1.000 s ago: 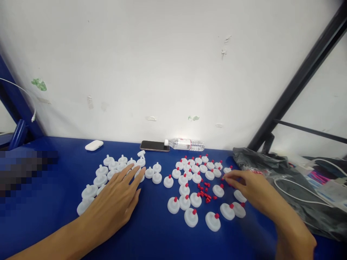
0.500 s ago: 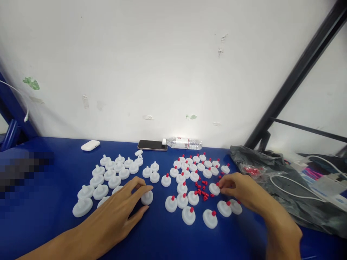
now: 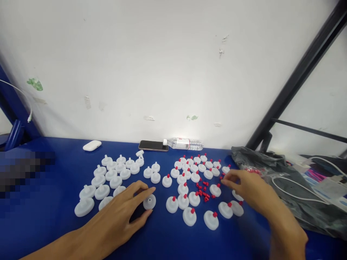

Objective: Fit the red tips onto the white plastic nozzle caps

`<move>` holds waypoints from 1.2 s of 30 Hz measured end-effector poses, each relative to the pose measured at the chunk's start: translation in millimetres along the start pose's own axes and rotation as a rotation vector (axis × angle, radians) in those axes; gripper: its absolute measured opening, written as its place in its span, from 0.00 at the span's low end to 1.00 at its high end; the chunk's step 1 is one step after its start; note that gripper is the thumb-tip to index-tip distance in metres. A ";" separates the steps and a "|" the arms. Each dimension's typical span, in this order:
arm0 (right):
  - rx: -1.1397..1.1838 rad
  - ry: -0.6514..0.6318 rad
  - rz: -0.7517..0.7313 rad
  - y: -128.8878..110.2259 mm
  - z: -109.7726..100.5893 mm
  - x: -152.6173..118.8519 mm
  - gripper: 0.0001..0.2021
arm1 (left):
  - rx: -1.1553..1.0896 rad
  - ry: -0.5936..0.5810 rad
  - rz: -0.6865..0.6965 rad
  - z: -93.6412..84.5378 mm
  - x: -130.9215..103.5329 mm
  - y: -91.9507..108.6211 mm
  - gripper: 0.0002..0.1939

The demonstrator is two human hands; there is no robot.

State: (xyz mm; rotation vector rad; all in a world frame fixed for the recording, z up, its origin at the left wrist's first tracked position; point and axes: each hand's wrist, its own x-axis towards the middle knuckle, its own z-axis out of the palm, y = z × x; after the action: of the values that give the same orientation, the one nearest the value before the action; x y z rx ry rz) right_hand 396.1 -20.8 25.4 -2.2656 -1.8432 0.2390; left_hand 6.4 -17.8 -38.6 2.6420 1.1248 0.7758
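My left hand [image 3: 121, 209] holds a white round plastic disc [image 3: 149, 202] between thumb and fingertips. Its short nozzle, uncapped, tips toward me and shows a small dark hole. Over on the right, my right hand [image 3: 245, 186] has thumb and fingers pinched together at a small red cap [image 3: 221, 178]; whether the cap is off the table I cannot tell. A loose pile of red caps [image 3: 205, 195] lies left of that hand. Close by stands a red-capped disc [image 3: 215, 190], and another disc [image 3: 237, 195] is partly hidden under the hand.
Several uncapped discs [image 3: 102, 191] are grouped on the left of the blue table [image 3: 162, 242], several red-capped ones [image 3: 189, 216] on the right. A phone [image 3: 151, 145], a plastic bottle [image 3: 184, 143] and a white case [image 3: 92, 145] lie along the wall. A dark plastic bag [image 3: 287, 195] covers the right side.
My right hand has moved from beside the near red-capped disc up to the red caps behind it. The disc in my left hand has tilted its nozzle toward me.
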 end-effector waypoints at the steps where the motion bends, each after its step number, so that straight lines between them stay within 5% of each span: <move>1: 0.013 0.073 -0.017 -4.2 -3.8 -1.8 0.10 | -0.008 0.004 -0.009 -1.1 0.5 1.5 0.19; 4: 0.155 0.296 -0.171 -30.1 -12.0 -13.8 0.11 | -0.044 -0.013 -0.029 -4.4 2.8 4.4 0.16; 7: 0.338 0.360 -0.396 -71.0 -9.4 -34.3 0.09 | -0.027 0.007 -0.057 -6.1 4.8 5.1 0.15; 11: 0.513 0.178 -0.697 -122.0 10.5 -60.0 0.05 | -0.032 0.017 -0.055 -8.7 6.1 6.1 0.15; 14: 0.462 0.099 -0.778 -142.4 27.1 -68.5 0.07 | -0.097 0.003 -0.012 -11.5 6.5 7.5 0.16; 22: 0.419 0.054 -0.792 -144.9 36.0 -66.3 0.08 | -0.262 -0.020 -0.041 -14.5 7.9 14.7 0.13; 28: 0.455 -0.003 -0.826 -147.2 34.3 -69.4 0.08 | -0.907 -0.233 -0.329 -24.7 14.4 28.4 0.16; 32: 0.444 -0.014 -0.843 -148.7 34.0 -70.7 0.09 | -1.264 -0.263 -0.343 -30.2 14.3 23.5 0.20; 36: 0.441 -0.018 -0.841 -147.7 33.8 -70.2 0.08 | -1.377 -0.292 -0.350 -30.1 15.9 17.9 0.23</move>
State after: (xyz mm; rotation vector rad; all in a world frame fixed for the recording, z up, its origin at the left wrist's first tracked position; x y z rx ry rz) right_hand 233.6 -58.6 31.3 -1.0895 -2.2773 0.4525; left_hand 11.0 -20.6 -0.5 1.2951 0.5519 0.6653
